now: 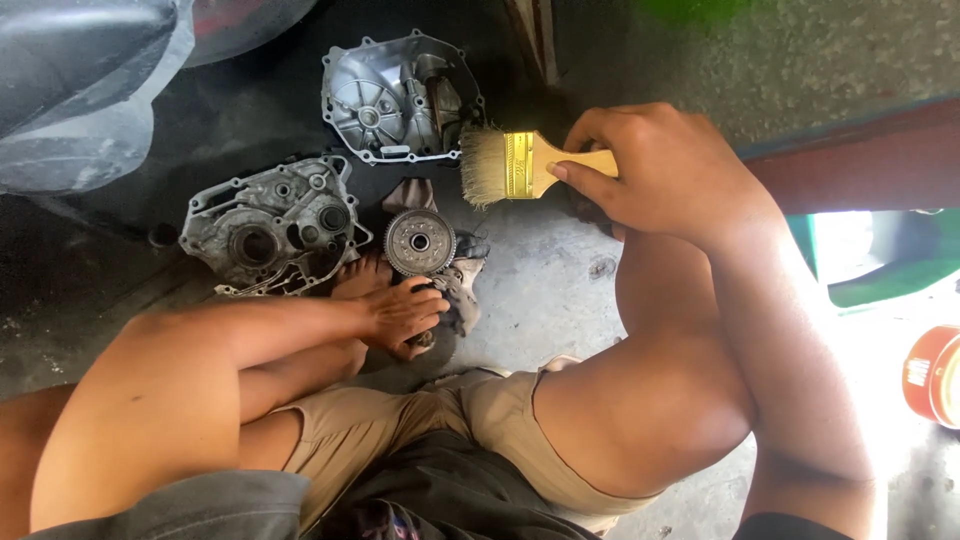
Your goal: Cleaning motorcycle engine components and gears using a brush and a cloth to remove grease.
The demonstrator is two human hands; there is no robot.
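My right hand (650, 165) grips the wooden handle of a wide paintbrush (510, 165), its pale bristles pointing left toward an engine cover (395, 95). My left hand (405, 312) reaches down to the floor and rests on a dirty rag (462, 285) beside my bare foot. A round toothed clutch gear (420, 242) stands just above that hand, apart from the fingers. A grey crankcase half (270, 228) lies to the left of the gear.
I squat on a stained concrete floor (540, 290), knees bent in khaki shorts. A grey plastic-covered body panel (80, 90) fills the top left. A red tin (935, 375) sits at the right edge, near a green object (880, 265).
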